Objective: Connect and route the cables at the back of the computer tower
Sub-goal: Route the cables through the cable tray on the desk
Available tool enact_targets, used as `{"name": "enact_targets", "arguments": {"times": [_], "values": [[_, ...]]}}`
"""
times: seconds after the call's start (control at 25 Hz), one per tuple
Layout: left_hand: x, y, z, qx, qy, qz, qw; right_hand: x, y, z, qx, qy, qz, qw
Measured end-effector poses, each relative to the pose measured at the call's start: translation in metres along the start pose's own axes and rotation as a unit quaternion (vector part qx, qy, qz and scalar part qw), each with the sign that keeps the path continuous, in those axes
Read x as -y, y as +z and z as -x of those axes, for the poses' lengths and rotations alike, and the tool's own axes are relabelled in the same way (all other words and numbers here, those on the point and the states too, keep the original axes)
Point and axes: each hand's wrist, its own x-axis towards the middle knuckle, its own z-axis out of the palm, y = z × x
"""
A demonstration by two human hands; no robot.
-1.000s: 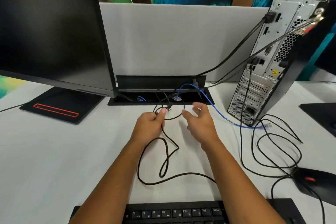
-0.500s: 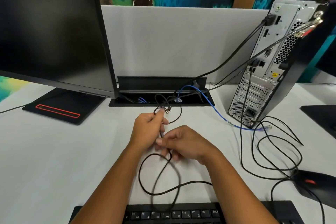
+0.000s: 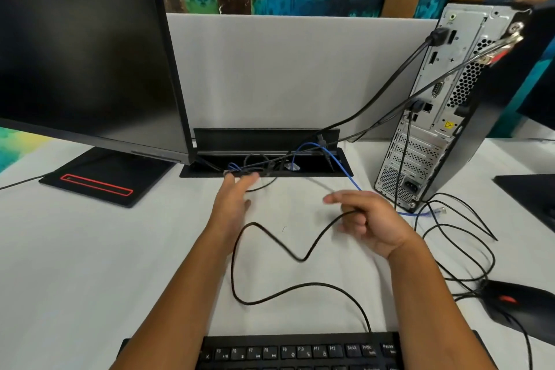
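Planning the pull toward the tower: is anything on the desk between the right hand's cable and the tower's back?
Only the blue cable crosses the desk between the right hand, holding the black cable, and the tower.

Bright, even light – soft shadows; motion blur on hands, wide-angle bending at edges.

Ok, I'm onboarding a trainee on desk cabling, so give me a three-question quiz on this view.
1. True or false: the blue cable's free plug is seated in the computer tower.
2. Which hand holds the black keyboard cable? A) left hand B) right hand
3. Fill in: the mouse lies to the ___ of the keyboard.

Key: 1 false, it lies on the desk; 2 B; 3 right.
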Motion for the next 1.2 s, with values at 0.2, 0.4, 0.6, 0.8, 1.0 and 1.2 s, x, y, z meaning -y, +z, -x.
{"name": "enact_targets", "arguments": {"times": [0.2, 0.4, 0.6, 0.8, 1.0, 1.2], "values": [[0.001, -0.006, 0.009, 0.003, 0.031, -0.180, 0.983, 0.004, -0.031, -0.015, -0.212, -0.117, -0.319, 0.916], [0.012, 0.007, 0.012, 0.054, 0.106, -0.300, 0.947, -0.008, 0.001, -0.015, -0.251, -0.094, 0.024, 0.963], [0.017, 0.018, 0.026, 0.125, 0.165, -0.417, 0.885, -0.014, 0.029, -0.017, -0.241, -0.083, 0.045, 0.966], [0.017, 0.010, 0.031, 0.236, 0.194, -0.441, 0.844, -0.011, 0.023, -0.013, -0.293, -0.062, -0.033, 0.954], [0.025, 0.015, 0.049, 0.348, 0.143, -0.463, 0.802, -0.019, 0.023, -0.010, -0.264, -0.026, 0.108, 0.958], [0.015, 0.020, 0.049, 0.287, 0.096, -0.288, 0.909, -0.017, 0.027, -0.003, -0.198, -0.019, 0.036, 0.979]]}}
